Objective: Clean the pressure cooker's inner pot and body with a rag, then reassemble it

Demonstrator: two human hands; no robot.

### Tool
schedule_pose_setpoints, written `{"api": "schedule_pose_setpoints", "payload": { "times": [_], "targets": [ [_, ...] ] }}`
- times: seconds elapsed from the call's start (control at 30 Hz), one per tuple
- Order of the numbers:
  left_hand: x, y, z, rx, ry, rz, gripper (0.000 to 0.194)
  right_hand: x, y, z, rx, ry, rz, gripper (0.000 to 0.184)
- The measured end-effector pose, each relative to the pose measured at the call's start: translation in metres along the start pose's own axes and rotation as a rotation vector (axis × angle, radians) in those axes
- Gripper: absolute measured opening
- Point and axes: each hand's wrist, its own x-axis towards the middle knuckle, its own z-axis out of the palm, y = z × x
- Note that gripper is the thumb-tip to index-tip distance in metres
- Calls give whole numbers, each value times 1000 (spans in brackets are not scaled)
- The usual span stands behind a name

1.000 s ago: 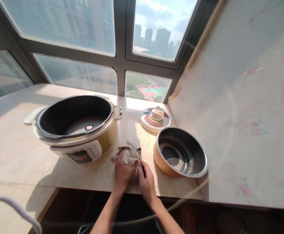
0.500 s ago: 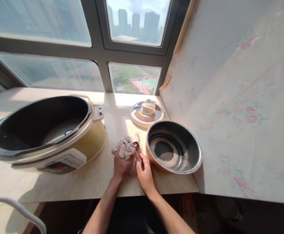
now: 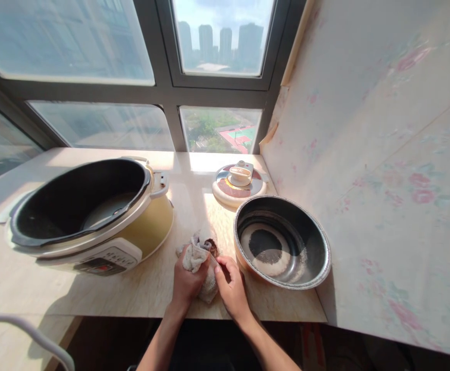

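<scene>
A crumpled whitish rag (image 3: 195, 256) is bunched in the fist of my left hand (image 3: 186, 283), close to the counter's front. My right hand (image 3: 230, 291) pinches the rag's right edge between thumb and fingers. The rag's lower part hangs between both hands, over the counter. Just beyond my fingers a dark brown patch (image 3: 211, 246) shows at the rag's folds; I cannot tell what it is. Right beside my right hand stands the inner pot (image 3: 310, 252), dark inside with a pale ring on its bottom.
An open electric pressure cooker body (image 3: 157, 219) stands on the left of the marble-patterned counter (image 3: 128, 296). Its lid (image 3: 240, 191) lies behind the inner pot, near the window. A flowered wall (image 3: 395, 206) bounds the right side. A pale cable (image 3: 35, 332) curves at the lower left.
The view has shifted, so everything sits slightly lower and further right. My hands remain on the rag, a little nearer the counter's front edge, and more of its lower part shows between them.
</scene>
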Motion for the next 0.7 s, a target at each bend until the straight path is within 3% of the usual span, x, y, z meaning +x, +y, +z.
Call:
{"api": "schedule_pose_setpoints", "payload": {
  "times": [0.33,0.53,0.7],
  "targets": [
    [3,3,1,0,11,-8,30,-7,12,-11,2,-40,-83,25],
    [2,0,1,-4,8,-7,32,-12,-3,-41,-119,-199,-84,32],
    [2,0,4,30,24,-63,39,-22,-9,-72,-175,-204,-74,25]
  ]
}}
